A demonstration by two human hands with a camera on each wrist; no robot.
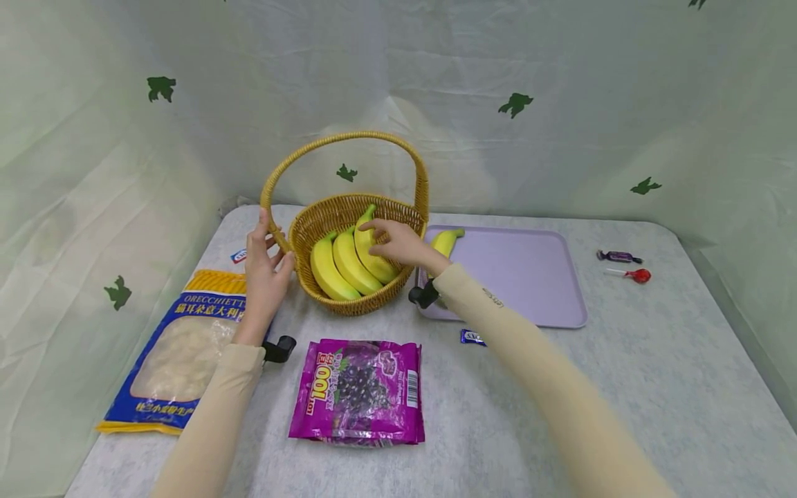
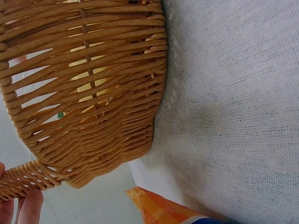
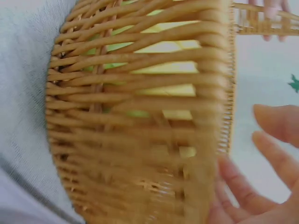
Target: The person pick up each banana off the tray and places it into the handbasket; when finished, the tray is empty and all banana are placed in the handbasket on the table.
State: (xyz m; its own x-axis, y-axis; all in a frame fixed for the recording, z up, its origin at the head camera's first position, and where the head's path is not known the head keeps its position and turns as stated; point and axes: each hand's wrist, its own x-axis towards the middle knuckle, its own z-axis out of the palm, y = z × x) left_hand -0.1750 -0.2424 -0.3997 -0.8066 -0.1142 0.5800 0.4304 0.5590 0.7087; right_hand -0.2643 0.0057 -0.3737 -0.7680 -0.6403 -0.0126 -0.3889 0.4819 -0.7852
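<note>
Grey table (image 1: 560,387) bears basket (image 1: 373,294), tray (image 1: 529,277), pasta bag (image 1: 180,353), grape packet (image 1: 361,391).

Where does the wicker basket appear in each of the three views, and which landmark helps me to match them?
Head: wicker basket at centre, bananas inside.
Left wrist: its woven wall fills the upper left.
Right wrist: its wall, blurred, fills the centre.
Shared landmark: the basket handle's base, where the left hand grips it, lower left in left wrist, top right in right wrist.
</note>
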